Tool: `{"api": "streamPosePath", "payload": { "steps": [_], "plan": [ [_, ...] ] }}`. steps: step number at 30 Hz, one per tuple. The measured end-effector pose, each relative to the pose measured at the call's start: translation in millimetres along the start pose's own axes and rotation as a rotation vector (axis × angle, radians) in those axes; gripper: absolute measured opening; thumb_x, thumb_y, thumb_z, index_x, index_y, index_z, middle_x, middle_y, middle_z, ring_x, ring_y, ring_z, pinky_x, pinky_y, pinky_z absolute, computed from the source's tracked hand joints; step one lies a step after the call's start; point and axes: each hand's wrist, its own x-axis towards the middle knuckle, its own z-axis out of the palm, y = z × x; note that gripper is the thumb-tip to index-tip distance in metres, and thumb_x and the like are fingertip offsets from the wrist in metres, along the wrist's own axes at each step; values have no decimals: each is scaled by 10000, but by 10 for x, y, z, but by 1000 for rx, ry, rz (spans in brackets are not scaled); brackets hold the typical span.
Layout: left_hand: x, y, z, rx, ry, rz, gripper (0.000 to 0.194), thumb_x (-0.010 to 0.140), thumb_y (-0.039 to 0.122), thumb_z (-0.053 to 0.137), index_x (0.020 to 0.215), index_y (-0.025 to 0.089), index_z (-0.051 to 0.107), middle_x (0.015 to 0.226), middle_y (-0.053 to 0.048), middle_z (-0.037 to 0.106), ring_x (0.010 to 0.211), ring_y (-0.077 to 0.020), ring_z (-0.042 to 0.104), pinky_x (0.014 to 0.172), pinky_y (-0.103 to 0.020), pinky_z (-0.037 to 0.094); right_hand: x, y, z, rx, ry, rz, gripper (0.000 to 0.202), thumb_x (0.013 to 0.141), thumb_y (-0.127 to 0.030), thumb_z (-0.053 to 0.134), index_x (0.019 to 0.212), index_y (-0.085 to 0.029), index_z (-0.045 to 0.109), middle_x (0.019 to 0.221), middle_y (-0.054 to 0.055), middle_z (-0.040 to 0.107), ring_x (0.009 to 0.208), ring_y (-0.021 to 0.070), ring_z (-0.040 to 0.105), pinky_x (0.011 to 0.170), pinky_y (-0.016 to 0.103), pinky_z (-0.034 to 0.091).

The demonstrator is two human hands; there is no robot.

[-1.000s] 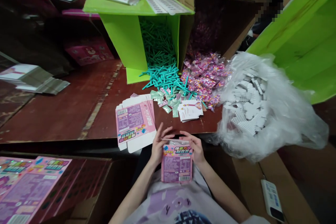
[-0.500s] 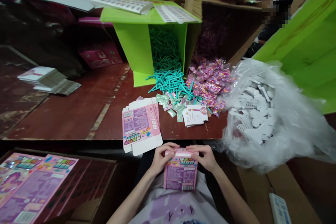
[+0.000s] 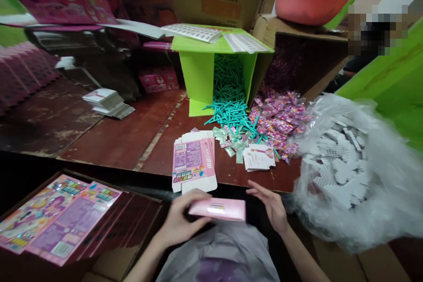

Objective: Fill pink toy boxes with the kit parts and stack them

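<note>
My left hand grips the left end of a pink box, thumb below and fingers above, and a narrow pink side of the box faces up. Just right of the box, my right hand is open with its fingers spread, touching nothing. Flat pink cartons lie at the table edge beyond the box. White printed cards rest beside small green packets. Teal sticks spill from a green box, next to pink bags of beads.
A clear plastic bag of white parts bulges over the right table edge. At lower left, a carton holds packed pink boxes. A card stack stands on the left; a red basin sits at the back.
My right hand has let go of the box and moved off to its right. The box has tipped in my left hand, so a side now shows instead of the printed face. The view has shifted left.
</note>
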Motion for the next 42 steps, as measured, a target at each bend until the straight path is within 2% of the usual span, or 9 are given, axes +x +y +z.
{"api": "streamPosePath", "payload": {
  "steps": [3,7,11,14,19,26,32,38,42],
  "plan": [
    [-47,101,-693,272,414,33,498,639,208,722,1120,250,602,984,-74,634,882,-230,627,773,-372,525,329,62,344,-77,157,36,326,850,-461,546,940,-197,715,966,95,704,884,235,654,820,383,520],
    [56,-506,-1391,627,653,50,274,606,272,731,858,229,633,981,-61,604,941,-255,601,834,-394,493,855,295,1124,-439,150,-18,504,739,-473,660,1102,-125,634,1056,158,612,943,278,582,816,412,491],
    [110,-1373,-1851,721,564,-136,235,663,308,639,868,192,638,1025,-101,598,995,-272,581,926,-452,441,1171,577,1592,-747,246,-44,588,651,-443,734,1107,-89,620,1032,181,539,960,331,527,862,479,432],
    [93,-1595,-1947,824,461,-303,268,655,216,590,917,189,642,1130,-119,588,1110,-330,523,1041,-623,211,1268,677,1597,-654,282,-106,320,699,-338,693,944,-135,662,917,117,542,861,268,555,825,407,457],
    [285,-1278,-1238,545,566,-231,400,743,297,598,1130,194,600,1219,-124,554,1161,-282,501,1036,-456,336,1241,496,1411,-306,373,15,364,690,-264,679,1021,-142,588,942,116,646,845,240,630,765,354,505],
    [676,-897,138,-512,702,-584,629,871,624,298,1094,133,621,1042,-113,666,994,-246,610,890,-383,473,838,-19,1185,-81,238,120,425,782,-392,627,1136,-161,588,1045,95,692,918,240,656,800,336,526],
    [630,-727,322,-600,706,-546,390,745,536,599,859,165,640,894,-53,688,858,-214,630,797,-331,498,696,-221,934,99,-63,260,348,752,-418,672,964,-143,679,927,100,716,840,267,670,730,369,558],
    [420,-486,347,-679,254,-545,415,737,338,658,1124,210,579,1123,-72,639,904,-204,632,823,-346,491,594,-134,581,306,141,193,559,747,-335,707,1256,-235,499,1120,59,653,996,232,627,879,368,504],
    [513,-491,334,-444,375,-350,444,715,383,634,1129,225,604,1180,-54,604,1072,-237,558,947,-346,414,515,-21,630,257,56,173,427,771,-366,677,1154,-244,533,989,11,629,842,162,596,751,268,485]
  ]
}}
